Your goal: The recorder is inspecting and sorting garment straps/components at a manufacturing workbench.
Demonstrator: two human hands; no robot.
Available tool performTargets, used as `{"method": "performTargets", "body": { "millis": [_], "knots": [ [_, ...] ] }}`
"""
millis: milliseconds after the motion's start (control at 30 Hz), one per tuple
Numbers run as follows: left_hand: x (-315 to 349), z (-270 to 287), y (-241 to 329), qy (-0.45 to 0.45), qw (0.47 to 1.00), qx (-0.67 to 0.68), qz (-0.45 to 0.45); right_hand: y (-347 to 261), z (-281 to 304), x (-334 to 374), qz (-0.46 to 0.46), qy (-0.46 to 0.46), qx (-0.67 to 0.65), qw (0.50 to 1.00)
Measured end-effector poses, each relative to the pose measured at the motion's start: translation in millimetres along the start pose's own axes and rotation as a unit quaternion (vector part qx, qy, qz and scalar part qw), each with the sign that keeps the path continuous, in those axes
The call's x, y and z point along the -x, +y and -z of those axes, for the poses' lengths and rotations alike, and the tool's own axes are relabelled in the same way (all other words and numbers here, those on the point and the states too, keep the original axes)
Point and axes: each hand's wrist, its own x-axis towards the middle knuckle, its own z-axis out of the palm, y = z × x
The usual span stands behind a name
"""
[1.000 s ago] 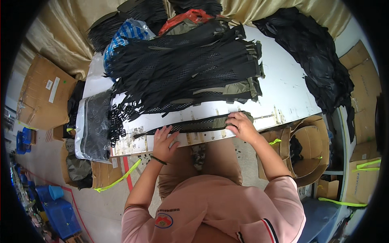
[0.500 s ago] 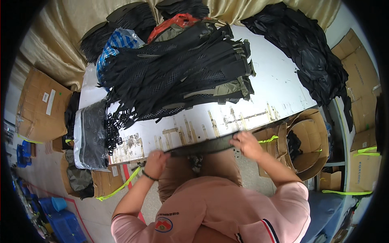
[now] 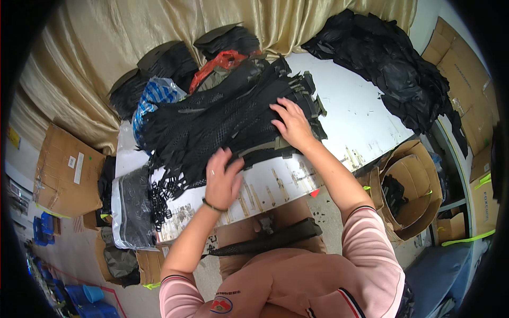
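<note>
1. Right hand (image 3: 290, 124): the fingers were loosely spread and slightly bent, the thumb standing apart. It lay over the right part of the pile of black mesh strips (image 3: 207, 119); whether the fingertips pressed on the cloth could not be told.
2. Left hand (image 3: 222, 183): the fingers were spread, their tips blurred, over the pile's near edge; contact could not be made out. Beneath this hand lay the front of the white table (image 3: 350, 90).
3. Loose dark strip (image 3: 268, 242): it lay across the person's lap, nearer the body than both hands and apart from them.
4. Black buckles (image 3: 167, 199): heaped left of the left hand, they overlapped too closely to count.
5. Partly hidden: beyond the left hand, the pile covered part of a blue-striped bag (image 3: 151, 100). Right of the right forearm, a cardboard box (image 3: 408, 199) held dark contents, hard to identify.
</note>
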Motion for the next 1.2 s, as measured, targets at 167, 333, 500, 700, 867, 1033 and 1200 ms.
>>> {"method": "performTargets", "body": {
  "millis": [167,333,500,700,867,1033,1200],
  "knots": [
    [-86,0,-49,-0.017,0.975,-0.203,0.09,-13,-12,-50,0.024,-0.067,0.124,0.99],
    [-52,-29,-82,-0.147,0.966,-0.204,0.062,-7,-30,15,-0.055,-0.138,0.091,0.985],
    [-15,-36,-79,-0.149,0.974,-0.171,-0.017,-24,-43,94,-0.1,-0.129,0.08,0.983],
    [-12,-29,-76,-0.151,0.979,-0.134,-0.003,-21,-36,97,-0.102,-0.126,0.024,0.987],
    [-14,-8,-61,-0.051,0.997,-0.018,0.047,-23,2,54,-0.219,0.18,-0.078,0.956],
    [-42,-2,-62,0.083,0.993,-0.049,0.07,-54,11,-23,-0.054,0.161,-0.051,0.984],
    [-67,-1,-64,0.032,0.985,-0.131,0.111,-38,-25,-19,-0.134,0.043,-0.158,0.977]
  ]
}}
